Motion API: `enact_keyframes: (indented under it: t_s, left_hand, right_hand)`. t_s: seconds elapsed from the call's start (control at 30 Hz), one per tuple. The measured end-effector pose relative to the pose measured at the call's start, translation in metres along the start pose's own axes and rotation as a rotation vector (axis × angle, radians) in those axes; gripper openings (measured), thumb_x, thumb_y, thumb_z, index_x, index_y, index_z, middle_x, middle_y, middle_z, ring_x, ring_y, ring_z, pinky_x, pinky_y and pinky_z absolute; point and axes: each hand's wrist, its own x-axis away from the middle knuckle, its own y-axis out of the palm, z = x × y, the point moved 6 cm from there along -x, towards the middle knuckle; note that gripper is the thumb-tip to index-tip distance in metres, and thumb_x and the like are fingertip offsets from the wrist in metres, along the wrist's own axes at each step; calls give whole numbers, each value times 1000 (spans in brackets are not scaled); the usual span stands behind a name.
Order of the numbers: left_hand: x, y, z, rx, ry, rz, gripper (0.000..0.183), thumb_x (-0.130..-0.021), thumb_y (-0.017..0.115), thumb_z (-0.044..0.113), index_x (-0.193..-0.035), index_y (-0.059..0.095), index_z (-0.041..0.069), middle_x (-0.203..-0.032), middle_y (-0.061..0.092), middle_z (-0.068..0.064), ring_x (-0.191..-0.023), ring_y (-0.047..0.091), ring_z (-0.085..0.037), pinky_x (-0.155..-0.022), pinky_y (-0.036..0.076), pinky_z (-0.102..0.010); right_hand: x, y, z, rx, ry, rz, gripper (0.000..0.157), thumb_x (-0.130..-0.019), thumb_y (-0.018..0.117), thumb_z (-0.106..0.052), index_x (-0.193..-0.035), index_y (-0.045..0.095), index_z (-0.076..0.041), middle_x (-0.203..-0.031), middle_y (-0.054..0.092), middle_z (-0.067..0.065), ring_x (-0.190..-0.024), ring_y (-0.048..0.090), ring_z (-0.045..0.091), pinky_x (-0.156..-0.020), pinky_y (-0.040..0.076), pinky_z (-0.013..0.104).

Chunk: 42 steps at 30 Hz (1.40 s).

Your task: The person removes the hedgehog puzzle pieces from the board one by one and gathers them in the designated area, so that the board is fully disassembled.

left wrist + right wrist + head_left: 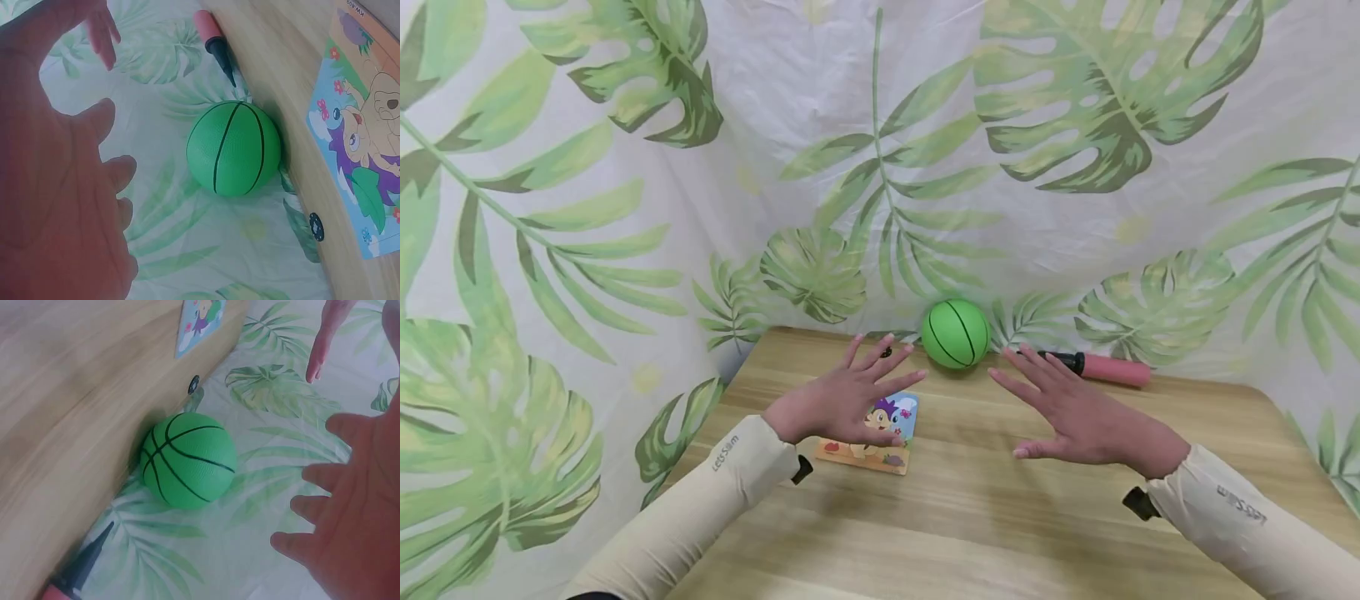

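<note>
Left hand [853,400]: fingers spread, palm down, holding nothing, raised over the table; in the head view it partly covers the cartoon board.

Right hand [1086,417]: fingers likewise spread, holding nothing, raised; its fingertips overlap the pump's nozzle in the head view.

Mini basketball [956,334]: green, black seam lines; at the table's far edge beside the cloth, beyond and between the hands.

Hand pump [1116,370]: pink barrel, black tapered nozzle; lying along the far edge, right of the ball, nozzle towards it.

Cartoon board [880,458]: purple-haired animal on blue and orange; flat, left of centre.

Disc [317,227]: small, black, pale-marked; near the far edge, left of the ball.

Table [955,525]: wood-grain top.

Cloth [940,125]: white, green leaf print, hanging behind.
</note>
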Motion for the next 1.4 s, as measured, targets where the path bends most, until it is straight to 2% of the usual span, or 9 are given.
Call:
enact_keyframes:
  t_s: [0.13, 0.23, 0.3, 0.4, 0.57, 0.77, 0.93, 1.13, 1.4]
  left_hand:
    - [3, 10, -11, 131, -100, -32, 85, -95, 51, 66, -162, 17, 27, -171, 0, -11, -157, 1, -41, -121, 8, -71]
    - [3, 26, -24, 252, -190, -19, 76, -99, 56, 50, -161, 25, 17, -170, 8, -16, -156, 10, -43, -122, 16, -68]
    - [2, 39, -32, 318, -231, 12, 68, -100, 58, 40, -157, 34, 10, -168, 17, -20, -154, 20, -45, -121, 24, -64]
    - [-3, 61, -41, 371, -278, 58, 58, -100, 58, 33, -150, 46, 5, -164, 28, -23, -151, 28, -45, -119, 33, -58]
    - [-12, 89, -50, 408, -339, 91, 54, -101, 57, 32, -143, 52, -1, -162, 29, -24, -150, 26, -48, -121, 30, -58]
    - [-11, 112, -60, 340, -451, 27, 65, -101, 56, 42, -148, 45, -2, -162, 33, -19, -152, 25, -43, -125, 26, -53]
    - [-12, 128, -54, 360, -473, -14, 75, -100, 56, 48, -151, 39, -3, -164, 28, -18, -154, 21, -42, -125, 24, -51]
    - [-13, 132, -45, 408, -502, -1, 76, -98, 60, 48, -150, 40, -3, -164, 29, -18, -154, 22, -41, -125, 25, -52]
    - [-15, 128, -45, 387, -537, -49, 76, -95, 64, 49, -149, 44, 0, -163, 33, -15, -153, 27, -39, -122, 31, -51]
  right_hand:
    - [-11, -3, 1, -6, 2, 114, 75, -92, 67, -52, -152, 43, -14, -160, 38, 14, -142, 46, 33, -110, 44, 53]
    - [-26, 0, 4, -38, 44, 203, 46, -93, 71, -37, -129, 65, -10, -130, 67, 9, -114, 67, 25, -91, 57, 44]
    - [-40, 8, 6, -78, 82, 226, 30, -93, 71, -30, -115, 72, -9, -108, 75, 6, -96, 72, 20, -81, 59, 40]
    - [-68, 31, 6, -178, 157, 165, 21, -94, 68, -24, -107, 73, -8, -97, 76, 6, -86, 71, 19, -76, 58, 37]
    - [-128, 89, -5, -323, 266, -11, 24, -95, 64, -17, -115, 70, -3, -109, 73, 11, -98, 70, 25, -88, 58, 40]
    - [-182, 133, -24, -226, 222, -51, 30, -97, 60, -13, -122, 68, -1, -118, 70, 14, -110, 65, 28, -99, 54, 41]
    - [-184, 147, -25, -130, 249, -68, 28, -96, 60, -9, -121, 70, -2, -115, 69, 12, -107, 65, 26, -96, 55, 38]
    - [-177, 155, -21, -231, 315, -59, 30, -94, 59, -7, -122, 68, 0, -114, 70, 15, -108, 66, 28, -99, 54, 40]
    - [-180, 164, -17, -348, 455, -78, 33, -94, 61, -7, -125, 67, 1, -119, 68, 16, -113, 64, 29, -103, 52, 40]
